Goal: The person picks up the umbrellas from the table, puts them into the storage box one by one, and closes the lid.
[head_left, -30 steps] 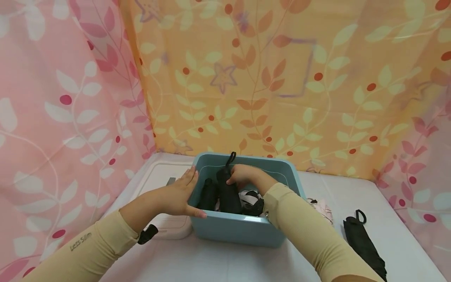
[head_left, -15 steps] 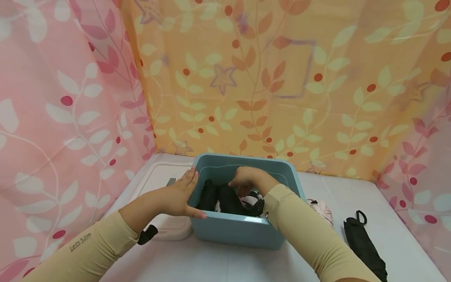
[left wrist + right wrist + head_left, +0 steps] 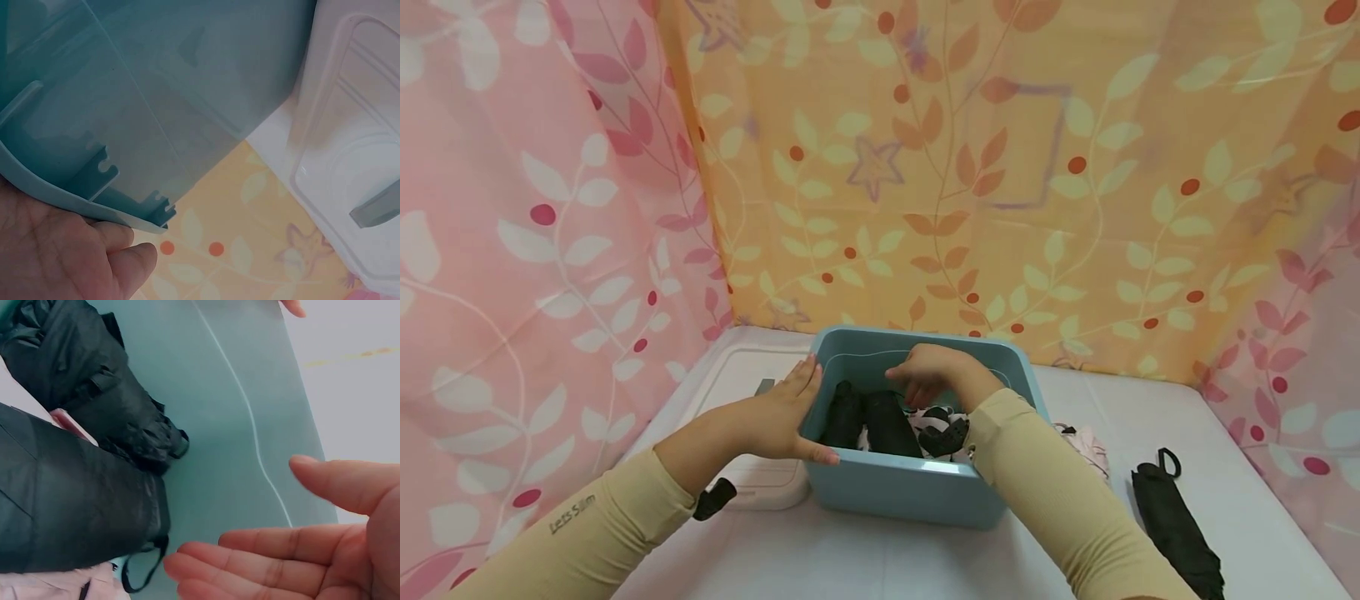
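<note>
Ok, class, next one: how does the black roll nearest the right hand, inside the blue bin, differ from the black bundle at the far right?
The black roll sits in the blue bin; the black bundle lies outside it, on the white table.
The black roll looks full and fairly smooth-sided; the black bundle looks looser, with uneven edges.
Shared: both are black, with a loop at one end.

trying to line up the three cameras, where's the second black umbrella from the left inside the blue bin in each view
Head: the black umbrella lies at the lower middle, inside the blue bin.
Left wrist: not in it.
Right wrist: lower left, between the other black umbrella and the pale pink fabric.
Shared landmark: the bin, in all three views.
</note>
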Available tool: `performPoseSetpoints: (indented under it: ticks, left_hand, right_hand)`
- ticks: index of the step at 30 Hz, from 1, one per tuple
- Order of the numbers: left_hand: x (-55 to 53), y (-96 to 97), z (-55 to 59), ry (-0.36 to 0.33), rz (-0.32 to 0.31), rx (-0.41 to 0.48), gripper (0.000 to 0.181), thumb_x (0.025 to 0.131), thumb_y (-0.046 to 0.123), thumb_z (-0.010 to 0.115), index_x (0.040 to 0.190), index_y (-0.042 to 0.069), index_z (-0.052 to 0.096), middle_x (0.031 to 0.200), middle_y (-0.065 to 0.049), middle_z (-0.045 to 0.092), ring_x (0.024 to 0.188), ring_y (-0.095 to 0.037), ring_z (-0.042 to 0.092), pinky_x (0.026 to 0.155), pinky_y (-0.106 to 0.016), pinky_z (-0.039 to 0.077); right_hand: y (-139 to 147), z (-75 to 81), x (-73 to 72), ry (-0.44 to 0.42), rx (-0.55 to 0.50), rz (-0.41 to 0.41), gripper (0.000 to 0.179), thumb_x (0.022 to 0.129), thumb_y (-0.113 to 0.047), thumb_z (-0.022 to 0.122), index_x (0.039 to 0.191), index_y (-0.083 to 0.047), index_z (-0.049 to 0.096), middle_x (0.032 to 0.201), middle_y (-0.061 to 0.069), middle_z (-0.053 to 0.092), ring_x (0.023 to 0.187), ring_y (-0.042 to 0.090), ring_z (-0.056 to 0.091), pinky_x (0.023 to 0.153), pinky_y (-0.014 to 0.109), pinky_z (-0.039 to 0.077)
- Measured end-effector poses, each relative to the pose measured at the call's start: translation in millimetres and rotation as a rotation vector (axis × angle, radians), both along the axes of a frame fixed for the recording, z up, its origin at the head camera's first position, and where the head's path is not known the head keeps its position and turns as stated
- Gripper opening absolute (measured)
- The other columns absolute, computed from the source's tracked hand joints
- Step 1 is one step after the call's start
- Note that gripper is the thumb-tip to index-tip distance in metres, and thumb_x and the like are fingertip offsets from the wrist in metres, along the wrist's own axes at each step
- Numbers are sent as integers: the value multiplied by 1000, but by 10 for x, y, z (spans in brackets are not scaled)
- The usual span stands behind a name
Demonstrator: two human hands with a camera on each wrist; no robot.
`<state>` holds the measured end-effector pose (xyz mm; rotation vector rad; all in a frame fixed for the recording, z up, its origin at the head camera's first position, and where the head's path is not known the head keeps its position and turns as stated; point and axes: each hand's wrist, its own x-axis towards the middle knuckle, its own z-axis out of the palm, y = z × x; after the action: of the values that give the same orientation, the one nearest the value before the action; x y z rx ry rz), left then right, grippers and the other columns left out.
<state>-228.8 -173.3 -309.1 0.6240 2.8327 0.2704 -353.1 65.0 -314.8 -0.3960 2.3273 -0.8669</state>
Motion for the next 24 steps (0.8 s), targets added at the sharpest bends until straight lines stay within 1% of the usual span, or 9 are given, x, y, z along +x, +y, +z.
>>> performPoseSetpoints:
  ticks: [4,8,14,20,24]
  left_hand:
    - [-1,0,-2,-1,0,-4,126,63,79,52,145,1,-4,151,-15,-15,138,-29,-12,109,-51,12]
    - [-2,-2,-4,3,-5,-7,126,63,79,51,145,1,-4,151,-15,-15,138,-29,-12,109,-50,11]
    - [-6,4,-1,0,-9,-5,126,64,79,51,145,1,-4,150,-16,-15,138,-29,-13,109,-50,9]
    - [1,10,5,-10,-6,3,126,64,78,52,145,1,-4,150,-16,-15,138,-28,-13,109,-50,9]
    - [-3,6,2,-4,-8,1,126,63,78,52,145,0,-4,150,-16,-15,138,-28,-13,109,-49,9]
  right_hand:
    - [43,65,-3,-30,-41,-8,53,93,-35,52,122,8,52,100,23,65,91,32,65,77,39,52]
    - [92,128,-6,-40,-90,-17,53,94,-35,50,123,10,51,102,25,64,92,33,64,77,38,52]
    - [170,266,-1,-44,-210,-48,51,95,-33,49,120,11,51,103,27,62,93,35,63,80,42,51]
    - [272,440,50,-14,-311,-58,47,95,-31,49,116,11,53,100,25,64,90,33,65,82,44,49]
    - [342,512,72,17,-334,-44,46,94,-30,51,114,11,55,101,26,64,88,30,66,83,46,48]
